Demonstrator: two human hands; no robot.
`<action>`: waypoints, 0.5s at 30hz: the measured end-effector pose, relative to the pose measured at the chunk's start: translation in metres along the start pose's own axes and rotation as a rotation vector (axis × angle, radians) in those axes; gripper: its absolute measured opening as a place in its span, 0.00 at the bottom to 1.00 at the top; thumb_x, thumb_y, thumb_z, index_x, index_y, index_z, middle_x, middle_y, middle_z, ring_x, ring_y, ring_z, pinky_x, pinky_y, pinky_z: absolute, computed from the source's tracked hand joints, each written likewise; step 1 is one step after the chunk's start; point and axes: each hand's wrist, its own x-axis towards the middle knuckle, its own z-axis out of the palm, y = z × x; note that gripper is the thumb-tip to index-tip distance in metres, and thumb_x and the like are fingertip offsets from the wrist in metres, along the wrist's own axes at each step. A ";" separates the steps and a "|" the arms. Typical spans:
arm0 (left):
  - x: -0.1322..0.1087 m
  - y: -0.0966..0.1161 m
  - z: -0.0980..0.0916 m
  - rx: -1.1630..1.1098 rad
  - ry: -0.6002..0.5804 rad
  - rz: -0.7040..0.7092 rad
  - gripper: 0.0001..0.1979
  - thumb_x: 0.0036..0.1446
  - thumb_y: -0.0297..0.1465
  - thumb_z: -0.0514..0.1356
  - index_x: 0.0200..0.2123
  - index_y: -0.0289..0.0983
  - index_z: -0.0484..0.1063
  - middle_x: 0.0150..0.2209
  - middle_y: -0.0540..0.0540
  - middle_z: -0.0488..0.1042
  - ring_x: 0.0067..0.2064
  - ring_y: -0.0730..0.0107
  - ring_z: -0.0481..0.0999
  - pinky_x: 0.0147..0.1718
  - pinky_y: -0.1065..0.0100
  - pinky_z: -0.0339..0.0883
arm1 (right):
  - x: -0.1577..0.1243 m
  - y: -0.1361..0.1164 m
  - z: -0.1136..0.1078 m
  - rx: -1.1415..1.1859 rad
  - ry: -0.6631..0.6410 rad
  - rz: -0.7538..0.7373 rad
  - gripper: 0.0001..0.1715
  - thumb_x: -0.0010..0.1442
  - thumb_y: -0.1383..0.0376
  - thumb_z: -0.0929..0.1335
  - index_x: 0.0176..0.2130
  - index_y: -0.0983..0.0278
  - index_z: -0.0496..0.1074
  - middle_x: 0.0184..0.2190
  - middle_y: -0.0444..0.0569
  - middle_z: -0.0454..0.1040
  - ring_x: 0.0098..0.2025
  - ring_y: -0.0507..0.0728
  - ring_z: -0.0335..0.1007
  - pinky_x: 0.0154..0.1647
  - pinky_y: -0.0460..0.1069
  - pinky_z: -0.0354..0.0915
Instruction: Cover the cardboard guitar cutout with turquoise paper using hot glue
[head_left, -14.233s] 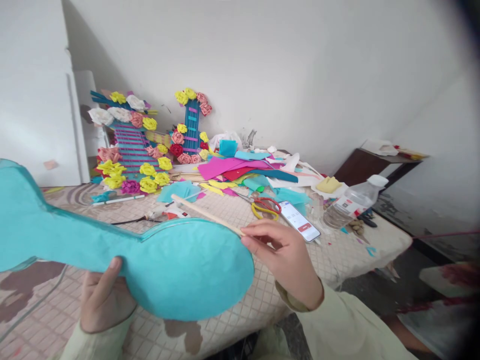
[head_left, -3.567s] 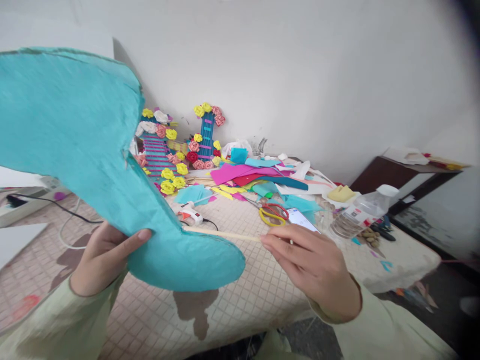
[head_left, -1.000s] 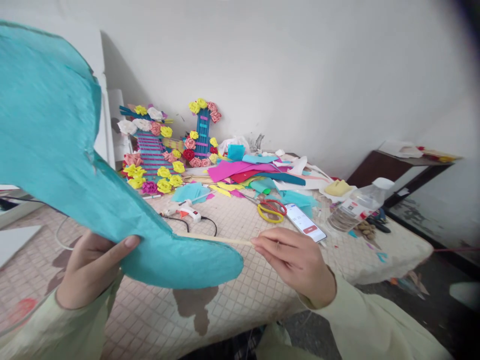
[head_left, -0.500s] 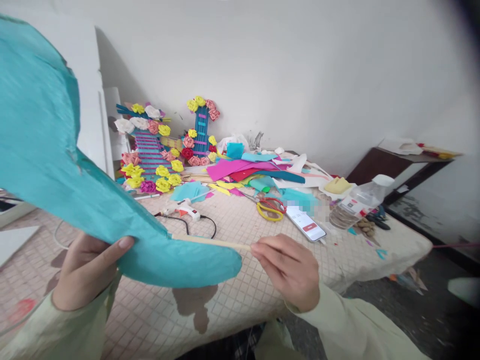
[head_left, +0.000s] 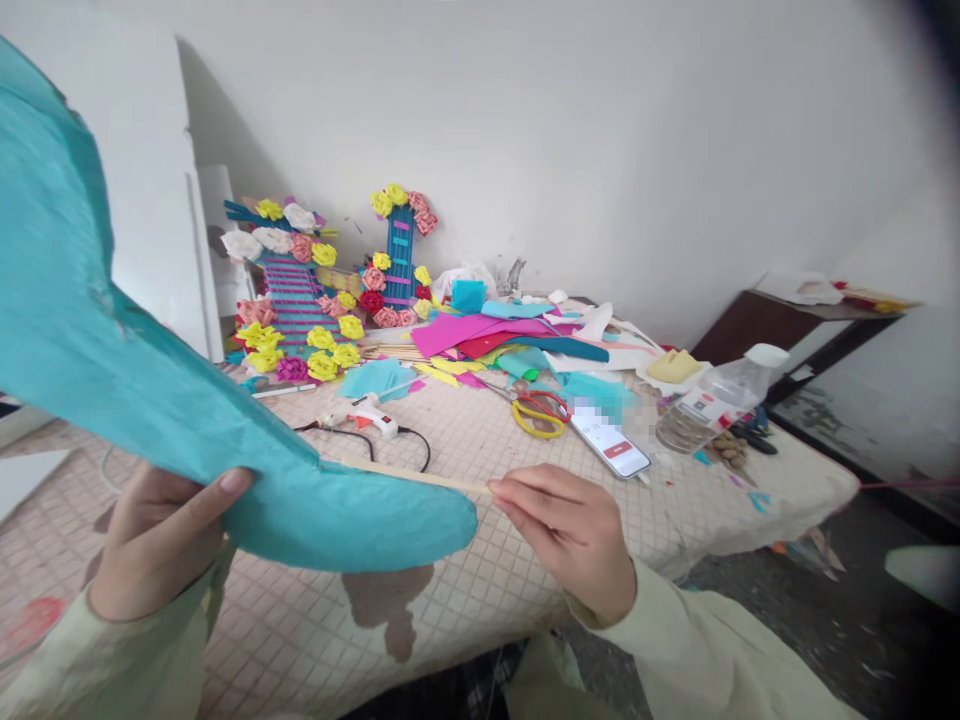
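Lower centre, the right hand [head_left: 566,530] is pinching a thin beige stick [head_left: 420,477] by its right end, left hand [head_left: 154,535] clamping a curved turquoise-papered panel [head_left: 217,425].

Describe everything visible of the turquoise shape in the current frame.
The turquoise shape looks covered in slightly wrinkled paper, its broad upper part cut off by the left picture edge, its middle narrower, its lower end rounded. The left hand holds it tilted above the table; a pale stick runs along the lower end's upper edge, apparently touching.

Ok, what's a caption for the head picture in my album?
Left hand holds a turquoise shape; right hand pinches a pale stick.
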 end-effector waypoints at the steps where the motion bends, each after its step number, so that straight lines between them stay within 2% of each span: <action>1: 0.000 0.001 0.001 0.003 0.009 0.018 0.14 0.27 0.38 0.71 0.20 0.39 0.76 0.18 0.51 0.72 0.20 0.71 0.68 0.19 0.73 0.69 | -0.001 0.000 0.001 -0.035 0.019 -0.025 0.17 0.52 0.78 0.67 0.41 0.64 0.72 0.33 0.48 0.75 0.33 0.52 0.69 0.31 0.47 0.66; 4: 0.000 0.003 0.003 0.024 0.037 0.033 0.14 0.26 0.39 0.71 0.19 0.40 0.75 0.16 0.53 0.69 0.18 0.76 0.65 0.21 0.75 0.69 | -0.006 -0.002 0.005 -0.075 0.060 -0.085 0.19 0.51 0.79 0.67 0.41 0.64 0.72 0.33 0.48 0.75 0.31 0.53 0.69 0.29 0.48 0.65; 6: 0.001 0.005 0.005 0.058 0.068 -0.005 0.16 0.22 0.41 0.71 0.16 0.39 0.73 0.14 0.53 0.69 0.17 0.77 0.65 0.19 0.76 0.68 | -0.007 -0.003 0.009 0.005 0.082 -0.066 0.17 0.51 0.79 0.67 0.39 0.63 0.73 0.33 0.48 0.75 0.31 0.52 0.69 0.29 0.47 0.66; 8: 0.001 0.008 0.007 0.076 0.099 -0.060 0.18 0.17 0.42 0.71 0.12 0.38 0.71 0.14 0.52 0.70 0.17 0.76 0.65 0.15 0.78 0.65 | -0.006 -0.005 0.013 0.118 0.135 0.032 0.15 0.51 0.78 0.67 0.37 0.63 0.73 0.31 0.47 0.75 0.31 0.52 0.69 0.29 0.46 0.66; 10: 0.001 0.011 0.008 0.045 0.115 -0.082 0.18 0.16 0.41 0.72 0.12 0.38 0.71 0.15 0.52 0.70 0.17 0.76 0.65 0.12 0.79 0.62 | -0.004 -0.006 0.014 0.192 0.186 0.165 0.12 0.51 0.76 0.67 0.36 0.63 0.73 0.31 0.47 0.74 0.31 0.51 0.69 0.28 0.45 0.67; 13: 0.001 0.011 0.008 -0.008 0.100 -0.071 0.18 0.17 0.39 0.72 0.18 0.38 0.74 0.18 0.52 0.72 0.19 0.75 0.66 0.13 0.79 0.63 | -0.001 -0.005 0.015 0.229 0.128 0.289 0.09 0.53 0.74 0.67 0.34 0.64 0.74 0.30 0.48 0.73 0.31 0.52 0.69 0.26 0.44 0.66; 15: 0.002 0.010 0.007 -0.005 0.098 -0.046 0.17 0.19 0.40 0.72 0.17 0.38 0.74 0.18 0.51 0.72 0.22 0.72 0.69 0.16 0.77 0.67 | 0.000 -0.004 0.017 0.246 0.074 0.314 0.08 0.54 0.72 0.67 0.34 0.64 0.75 0.29 0.48 0.74 0.30 0.52 0.69 0.25 0.45 0.65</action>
